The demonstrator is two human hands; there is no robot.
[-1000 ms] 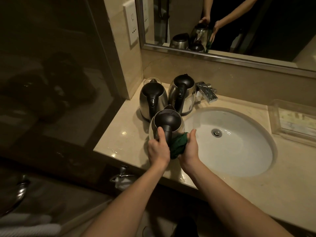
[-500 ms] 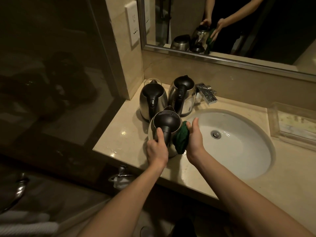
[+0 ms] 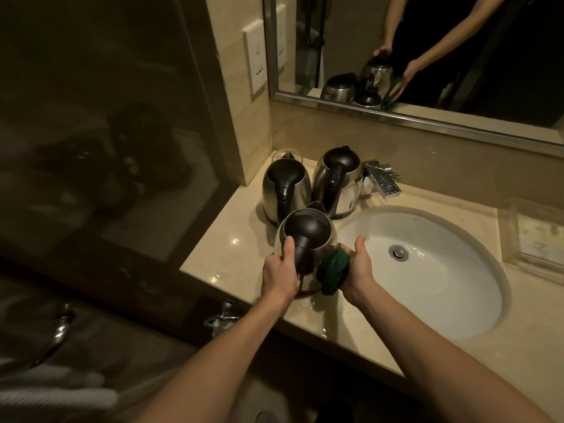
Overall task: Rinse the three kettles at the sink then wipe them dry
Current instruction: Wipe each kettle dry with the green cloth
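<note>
Desk (image 3: 232, 251): polished beige stone, glossy, with scattered highlights. A framed mirror (image 3: 457, 41) runs along the far wall.

Sink (image 3: 442, 300): white oval basin set into the desk at right.

Three kettles, rounded bright steel with dark matte lids and handles, are grouped left of the sink. The far-left kettle (image 3: 285, 190) and far-right kettle (image 3: 335, 181) stand side by side against the far corner. The near kettle (image 3: 317, 239) stands just in front of them, at the sink's left rim.

A clear rectangular tray (image 3: 534, 236) sits at far right. An angular chrome tap (image 3: 383, 180) stands just beside the far-right kettle.

The green cloth (image 3: 332, 271), soft and bunched, lies against the near kettle's right flank.

The left grip (image 3: 279, 277) is curled round the near kettle's handle. The right grip (image 3: 358, 267) holds the cloth, thumb raised. Its fingers are hidden behind the cloth, apparently curled.
</note>
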